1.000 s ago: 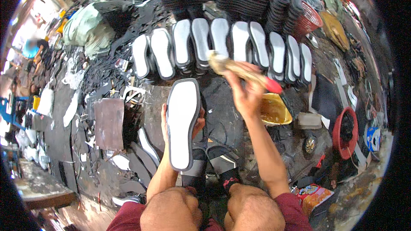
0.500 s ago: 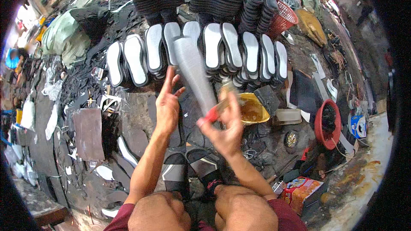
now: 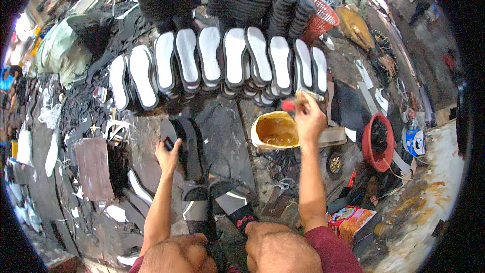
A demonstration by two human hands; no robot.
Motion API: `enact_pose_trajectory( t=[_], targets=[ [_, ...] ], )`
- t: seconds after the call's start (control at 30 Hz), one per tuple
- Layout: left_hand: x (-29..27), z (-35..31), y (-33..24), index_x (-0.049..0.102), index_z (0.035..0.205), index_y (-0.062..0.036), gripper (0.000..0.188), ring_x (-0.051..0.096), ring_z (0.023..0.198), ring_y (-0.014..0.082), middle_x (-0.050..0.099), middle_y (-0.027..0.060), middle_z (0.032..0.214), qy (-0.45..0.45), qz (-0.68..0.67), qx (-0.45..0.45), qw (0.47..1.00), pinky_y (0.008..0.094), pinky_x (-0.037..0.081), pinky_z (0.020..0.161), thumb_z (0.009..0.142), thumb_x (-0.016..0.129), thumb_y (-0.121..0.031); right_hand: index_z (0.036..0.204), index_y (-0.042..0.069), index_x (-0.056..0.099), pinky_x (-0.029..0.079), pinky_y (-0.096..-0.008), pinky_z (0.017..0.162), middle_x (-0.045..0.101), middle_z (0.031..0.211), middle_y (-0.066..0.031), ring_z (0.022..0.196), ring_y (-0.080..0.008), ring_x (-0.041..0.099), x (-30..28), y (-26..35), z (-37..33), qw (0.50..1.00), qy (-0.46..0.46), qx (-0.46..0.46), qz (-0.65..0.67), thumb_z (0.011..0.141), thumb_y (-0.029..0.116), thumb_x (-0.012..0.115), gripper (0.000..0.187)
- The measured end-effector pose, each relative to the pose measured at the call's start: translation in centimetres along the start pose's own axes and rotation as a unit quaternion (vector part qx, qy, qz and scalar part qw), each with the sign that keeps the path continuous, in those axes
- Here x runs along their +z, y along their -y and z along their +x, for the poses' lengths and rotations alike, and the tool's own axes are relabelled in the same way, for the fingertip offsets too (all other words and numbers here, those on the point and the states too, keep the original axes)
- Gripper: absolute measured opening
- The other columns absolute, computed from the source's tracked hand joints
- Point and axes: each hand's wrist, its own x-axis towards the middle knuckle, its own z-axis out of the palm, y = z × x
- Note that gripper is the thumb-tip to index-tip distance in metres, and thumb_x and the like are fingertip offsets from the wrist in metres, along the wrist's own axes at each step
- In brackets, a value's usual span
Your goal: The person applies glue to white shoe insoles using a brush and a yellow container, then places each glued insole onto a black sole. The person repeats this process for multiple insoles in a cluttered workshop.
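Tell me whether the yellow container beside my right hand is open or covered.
Open: no lid covers the yellow container, and amber-brown contents show inside. How deep they go, I cannot tell.

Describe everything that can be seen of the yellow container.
The yellow container looks plastic, open-topped, with an uneven pale rim. Amber-brown matter coats its inside; whether liquid or dried, I cannot tell. It stands on the dark floor, below the row of white-topped soles in the picture. The right hand overlaps its edge in view; contact is unclear.
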Motion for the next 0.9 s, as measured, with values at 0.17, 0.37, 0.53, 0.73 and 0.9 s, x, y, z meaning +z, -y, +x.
enact_pose_trajectory(
  t=[0.17, 0.37, 0.53, 0.73, 0.9],
  targets=[
    [-1.7, 2.5, -2.0, 0.064, 0.122, 0.0024, 0.068, 0.062, 0.111, 0.0342, 0.065, 0.0217, 0.122, -0.038, -0.03, 0.006, 0.999, 0.0432, 0.047, 0.097, 0.073, 0.088, -0.038, 0.101, 0.012, 0.077, 0.055, -0.0401, 0.073, 0.075, 0.089, -0.0122, 0.08, -0.0314, 0.072, -2.2, -0.8, -3.1, 0.987, 0.144, -0.06, 0.039, 0.083, 0.028, 0.079, 0.024],
    [-4.5, 2.7, -2.4, 0.058, 0.138, -0.005, 0.064, 0.065, 0.093, 0.0146, 0.067, 0.0067, 0.113, -0.052, -0.523, -0.013, 0.851, 0.0287, 0.052, 0.083, 0.084, 0.081, -0.03, 0.095, 0.005, 0.075, 0.055, -0.0427, 0.076, 0.073, 0.089, -0.0192, 0.083, -0.0349, 0.072, 1.9, -2.6, -5.3, 0.968, 0.238, 0.024, -0.076, 0.081, 0.022, 0.078, 0.022],
    [-11.8, -0.4, -7.7, 0.053, 0.136, -0.0066, 0.072, 0.069, 0.097, 0.0304, 0.067, 0.0143, 0.117, 0.029, -0.712, -0.124, 0.69, 0.0422, 0.058, 0.08, 0.092, 0.053, -0.064, 0.1, 0.0, 0.075, 0.055, -0.0315, 0.081, 0.075, 0.098, -0.0081, 0.089, -0.0155, 0.069, -1.8, 1.0, -5.7, 0.979, 0.03, 0.115, 0.167, 0.093, 0.011, 0.071, 0.013],
    [-11.7, -1.4, -12.4, 0.038, 0.15, 0.0019, 0.075, 0.06, 0.119, 0.0303, 0.056, 0.0223, 0.139, -0.003, -0.62, 0.035, 0.784, 0.042, 0.049, 0.098, 0.096, 0.053, -0.048, 0.095, 0.0, 0.073, 0.055, -0.0384, 0.079, 0.073, 0.091, -0.0163, 0.084, -0.0313, 0.071, -6.8, -3.8, -13.1, 0.995, 0.065, 0.035, -0.064, 0.086, 0.019, 0.077, 0.021],
    [-15.2, -3.0, -16.1, 0.047, 0.143, -0.0006, 0.075, 0.069, 0.101, 0.0245, 0.066, 0.0173, 0.119, 0.007, -0.772, -0.036, 0.635, 0.0324, 0.055, 0.089, 0.094, 0.056, -0.057, 0.095, 0.002, 0.074, 0.054, -0.0451, 0.077, 0.073, 0.09, -0.0196, 0.083, -0.0388, 0.069, -9.4, -4.7, -15.0, 0.933, 0.2, 0.106, -0.279, 0.089, 0.023, 0.071, 0.022]
  ],
)
